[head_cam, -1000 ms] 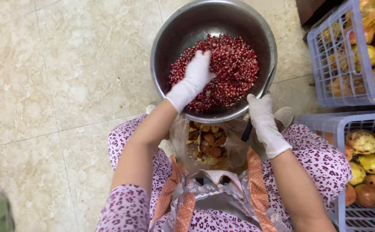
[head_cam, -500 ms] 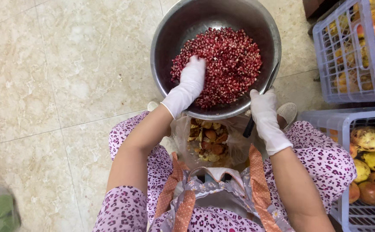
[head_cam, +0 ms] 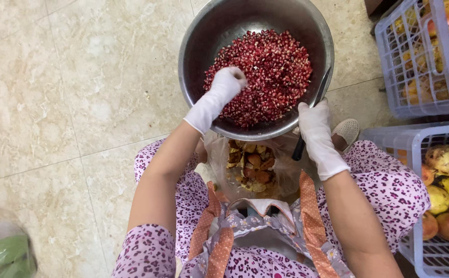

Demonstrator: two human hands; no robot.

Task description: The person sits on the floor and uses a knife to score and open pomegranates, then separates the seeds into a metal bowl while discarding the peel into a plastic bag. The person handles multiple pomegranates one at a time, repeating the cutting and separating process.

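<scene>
Seeds fill the bowl on the floor before my knees. Left hand, fingers curled together, digs among them; right hand is clamped on the knife at the rim. I judge sorting is underway; next, lift out pith gently.

Left hand slid down the seed pile

Left hand moved from the middle of the pomegranate seeds to the bowl's near-left edge, fingers curled.

One steel bowl of seeds is sitting between two gloved hands; two lilac crates are standing beside the right hand; one knife.
</scene>
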